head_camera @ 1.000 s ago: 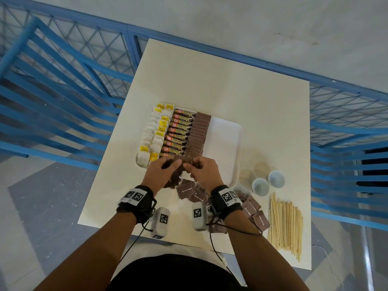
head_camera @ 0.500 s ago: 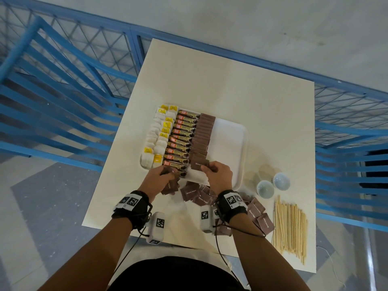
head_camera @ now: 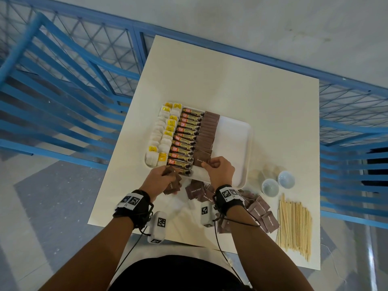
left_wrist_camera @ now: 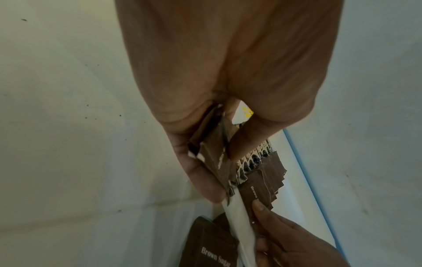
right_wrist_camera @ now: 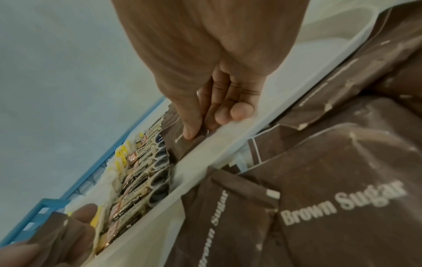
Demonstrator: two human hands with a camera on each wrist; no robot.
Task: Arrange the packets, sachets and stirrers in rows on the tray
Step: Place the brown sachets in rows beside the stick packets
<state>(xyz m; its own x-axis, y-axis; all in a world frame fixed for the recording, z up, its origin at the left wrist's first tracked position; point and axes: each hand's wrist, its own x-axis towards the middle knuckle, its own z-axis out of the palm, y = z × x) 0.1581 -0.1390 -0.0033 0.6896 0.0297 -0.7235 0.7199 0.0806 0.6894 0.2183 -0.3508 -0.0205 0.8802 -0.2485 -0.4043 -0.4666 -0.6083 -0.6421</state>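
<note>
Currently the step in hand is the third row: flat brown paper "Brown Sugar" sachets are being laid in an overlapping row on the white rectangular plastic tray.

The right hand pinches one brown sachet between thumb and fingers at the near end of that row, just inside the tray's near rim. The left hand grips a small fan of spare brown sachets over the bench, just off the tray's near-left corner; their number cannot be told.

Next move, as judged: press the pinched sachet flat against its neighbour, release it, then draw the next from the left hand.

Counts:
- Coffee granule sticks, second row: about twelve.
- White tea bags with yellow tags, along the tray's left edge: two columns, number unclear.
- Loose brown sachets along the bench's near edge: many, overlapped.
- Pale wooden stirrers, near-right corner of the bench: one bundle, not countable.
- Small white cups: two.

The tray's right part is bare.
</note>
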